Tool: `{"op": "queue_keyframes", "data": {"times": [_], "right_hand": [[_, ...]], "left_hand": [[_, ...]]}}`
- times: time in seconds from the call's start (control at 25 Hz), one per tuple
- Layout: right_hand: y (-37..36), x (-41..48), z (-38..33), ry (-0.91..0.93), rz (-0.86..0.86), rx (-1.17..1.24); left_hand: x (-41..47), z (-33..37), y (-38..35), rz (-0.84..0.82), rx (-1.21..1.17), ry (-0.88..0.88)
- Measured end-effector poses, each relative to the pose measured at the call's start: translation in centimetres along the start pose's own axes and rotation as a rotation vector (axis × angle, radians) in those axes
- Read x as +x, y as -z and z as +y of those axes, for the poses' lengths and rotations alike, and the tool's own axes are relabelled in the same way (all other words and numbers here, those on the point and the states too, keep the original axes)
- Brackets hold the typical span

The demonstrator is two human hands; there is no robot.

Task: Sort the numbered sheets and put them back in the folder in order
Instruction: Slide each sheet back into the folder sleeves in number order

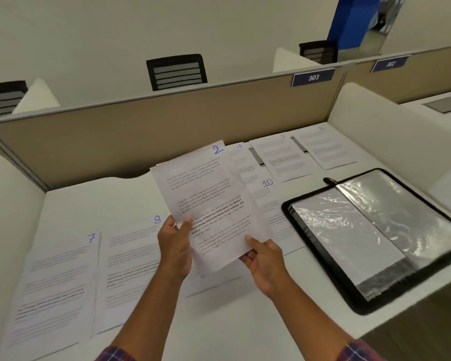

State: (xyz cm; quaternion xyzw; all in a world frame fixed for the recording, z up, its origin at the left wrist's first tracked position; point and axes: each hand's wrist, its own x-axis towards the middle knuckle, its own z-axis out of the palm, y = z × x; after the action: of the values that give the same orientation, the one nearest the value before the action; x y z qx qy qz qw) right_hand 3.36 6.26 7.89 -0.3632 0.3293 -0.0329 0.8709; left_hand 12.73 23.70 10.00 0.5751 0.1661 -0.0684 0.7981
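The printed text on every page is too fine and blurred to read; only the blue handwritten numbers come through. A stack of sheets (208, 199) is held tilted above the desk (219, 324), with "2" on its top page. The edges of at least one more page peek out behind it, number hidden.

The left grip (176, 246) pinches the stack's lower left edge, thumb on the front. The right grip (264, 267) holds the bottom corner, thumb on top and fingers curled beneath. The plaid sleeves (115, 354) are cut off by the bottom of the frame.

The stack covers part of sheet 4 (242, 162), part of sheet 10 (266, 201) and most of a hidden sheet (219, 284) whose number cannot be seen. Sheet 7 (55, 282) and sheet 8 (130, 256) lie flat at the near left. Sheet 5 (279, 157) and sheet 6 (326, 149) lie near the partition (154, 142) at the far right.

The folder (324, 256) lies open at the right, black-rimmed, its clear pockets glaring — its right side runs out of view. Blue signs read "303" (313, 77) and, blurrier, "302" (390, 64).
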Motion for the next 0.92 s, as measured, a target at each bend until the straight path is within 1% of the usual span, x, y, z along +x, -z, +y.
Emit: {"op": "queue_keyframes", "data": {"times": [0.2,0.28,0.4,0.56,0.76,0.92], "right_hand": [[9.0,-3.1,-5.2,0.03,-0.054,0.043],[12.5,-4.2,-7.0,0.041,-0.049,0.04],[18.1,-5.2,-9.9,0.055,0.019,0.047],[24.3,-5.9,-13.9,0.062,0.126,0.075],[29.8,-4.9,-18.9,0.14,0.201,0.123],[33.3,-2.9,-23.3,0.163,0.227,0.162]], "left_hand": [[-6.7,-5.2,-7.5,-0.049,-0.02,0.02],[-9.2,-7.4,-10.5,-0.063,0.0,0.026],[-12.9,-10.9,-15.4,-0.081,0.051,0.047],[-16.5,-14.5,-21.5,-0.144,0.038,0.094],[-17.8,-17.5,-28.5,-0.231,0.006,0.181],[-16.1,-19.8,-34.2,-0.202,-0.15,0.349]]}}
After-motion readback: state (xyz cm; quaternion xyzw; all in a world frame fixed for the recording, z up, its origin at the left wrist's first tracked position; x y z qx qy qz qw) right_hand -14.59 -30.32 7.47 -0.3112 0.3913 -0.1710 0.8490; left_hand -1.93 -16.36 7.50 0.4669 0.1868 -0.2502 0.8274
